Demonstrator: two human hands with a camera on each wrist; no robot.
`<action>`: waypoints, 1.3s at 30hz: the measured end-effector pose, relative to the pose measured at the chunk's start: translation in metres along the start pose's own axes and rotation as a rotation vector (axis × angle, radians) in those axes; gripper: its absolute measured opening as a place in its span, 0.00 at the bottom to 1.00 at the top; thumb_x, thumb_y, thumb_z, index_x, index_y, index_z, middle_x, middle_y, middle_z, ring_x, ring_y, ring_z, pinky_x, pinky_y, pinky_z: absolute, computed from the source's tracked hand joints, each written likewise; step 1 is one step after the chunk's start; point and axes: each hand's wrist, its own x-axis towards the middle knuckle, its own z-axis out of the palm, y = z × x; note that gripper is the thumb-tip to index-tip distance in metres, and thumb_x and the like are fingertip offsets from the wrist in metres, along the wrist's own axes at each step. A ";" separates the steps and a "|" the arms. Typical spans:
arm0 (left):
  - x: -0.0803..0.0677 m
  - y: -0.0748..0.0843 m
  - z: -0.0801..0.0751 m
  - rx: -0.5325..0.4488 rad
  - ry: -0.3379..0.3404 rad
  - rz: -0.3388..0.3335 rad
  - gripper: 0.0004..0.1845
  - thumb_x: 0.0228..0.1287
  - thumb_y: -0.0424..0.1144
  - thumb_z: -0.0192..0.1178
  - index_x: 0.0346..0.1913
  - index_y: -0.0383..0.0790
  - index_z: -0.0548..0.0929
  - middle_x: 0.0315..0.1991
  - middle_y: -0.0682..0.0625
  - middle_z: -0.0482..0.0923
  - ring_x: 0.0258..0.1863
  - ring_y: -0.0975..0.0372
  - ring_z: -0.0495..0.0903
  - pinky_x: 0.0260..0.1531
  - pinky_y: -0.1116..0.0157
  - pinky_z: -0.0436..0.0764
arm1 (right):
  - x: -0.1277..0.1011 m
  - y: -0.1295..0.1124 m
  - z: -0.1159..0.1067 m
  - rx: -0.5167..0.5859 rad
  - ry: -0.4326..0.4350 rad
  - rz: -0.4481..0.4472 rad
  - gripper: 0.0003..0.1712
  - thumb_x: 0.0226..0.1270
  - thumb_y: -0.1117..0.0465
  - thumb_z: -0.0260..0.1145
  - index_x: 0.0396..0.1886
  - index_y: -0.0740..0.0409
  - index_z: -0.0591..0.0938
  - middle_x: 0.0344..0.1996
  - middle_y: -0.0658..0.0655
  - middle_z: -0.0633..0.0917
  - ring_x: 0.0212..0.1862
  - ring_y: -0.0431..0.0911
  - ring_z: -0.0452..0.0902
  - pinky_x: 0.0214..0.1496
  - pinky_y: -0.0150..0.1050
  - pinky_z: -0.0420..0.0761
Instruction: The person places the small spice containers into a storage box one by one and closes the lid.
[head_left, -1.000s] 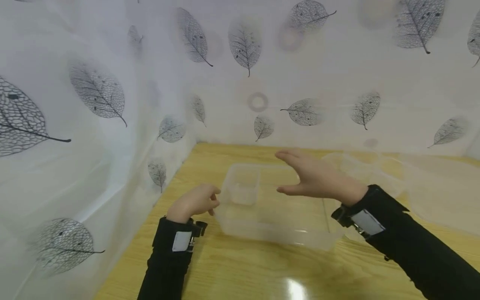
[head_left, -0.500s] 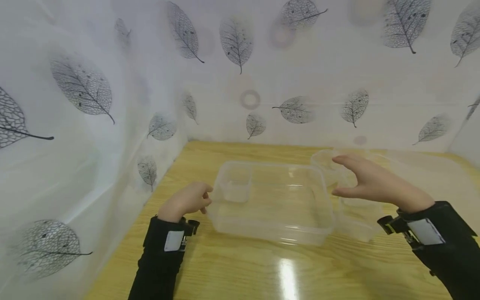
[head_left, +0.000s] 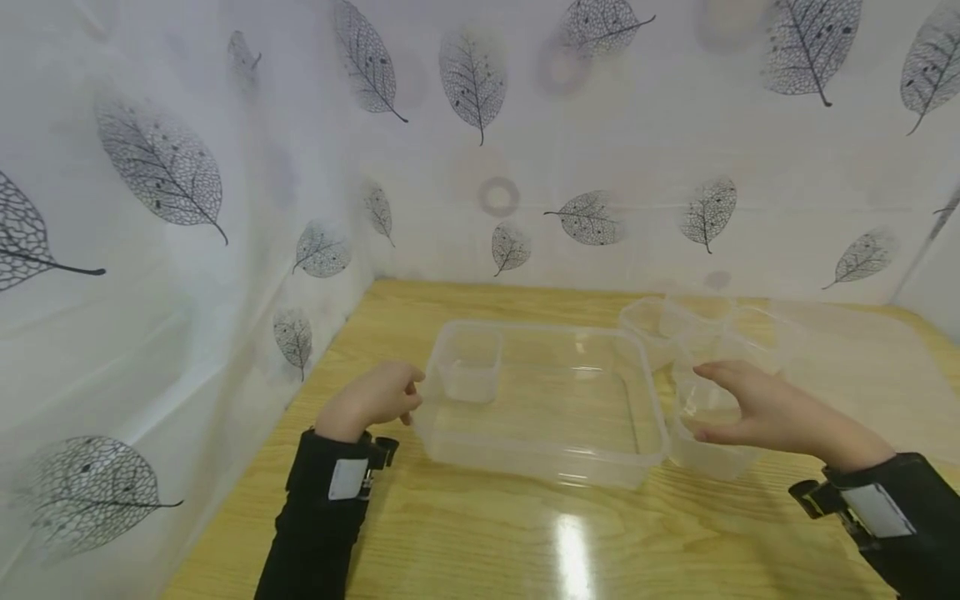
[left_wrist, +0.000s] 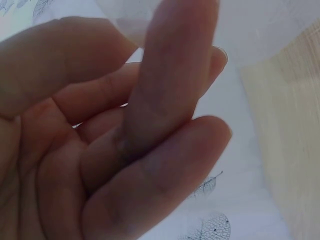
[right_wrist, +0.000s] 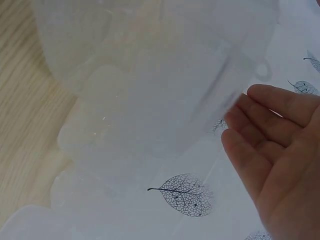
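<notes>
The large clear plastic tray (head_left: 540, 400) sits on the wooden table (head_left: 480, 550), its long axis running left to right, and serves as the landmark. Just beyond its right end stands a small clear plastic container (head_left: 708, 425), touching or nearly touching the tray's right wall. The right hand (head_left: 757, 408) is on this container's right side, fingers spread wide with the thumb low and the fingertips over the rim, cupped toward it; whether they already touch the plastic cannot be told. The container lies directly left of that palm, between the hand and the tray. Other clear containers (head_left: 675, 321) stand behind the tray's right far corner. The left hand (head_left: 371, 400) rests at the tray's left end, fingers curled against the wall by a small inner cup (head_left: 468, 371). The right hand is far nearer the container.
</notes>
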 end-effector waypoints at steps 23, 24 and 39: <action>-0.002 0.002 -0.001 0.011 0.004 -0.013 0.17 0.58 0.27 0.49 0.51 0.25 0.72 0.28 0.45 0.75 0.20 0.63 0.77 0.21 0.67 0.68 | -0.004 0.012 0.019 -0.027 -0.002 0.032 0.50 0.45 0.43 0.68 0.56 0.77 0.64 0.54 0.76 0.63 0.53 0.69 0.59 0.46 0.62 0.63; -0.002 0.002 -0.001 0.010 0.005 -0.012 0.17 0.58 0.27 0.49 0.51 0.25 0.72 0.28 0.45 0.75 0.20 0.63 0.77 0.21 0.67 0.68 | -0.004 0.013 0.019 -0.027 -0.002 0.032 0.50 0.45 0.43 0.69 0.56 0.77 0.64 0.54 0.76 0.63 0.53 0.69 0.59 0.46 0.62 0.63; -0.002 0.004 -0.002 0.032 0.006 -0.015 0.11 0.58 0.28 0.50 0.44 0.28 0.76 0.26 0.47 0.75 0.20 0.64 0.77 0.22 0.67 0.68 | -0.002 0.012 0.020 -0.069 0.009 0.025 0.50 0.41 0.42 0.70 0.53 0.76 0.67 0.50 0.75 0.67 0.51 0.68 0.60 0.44 0.61 0.66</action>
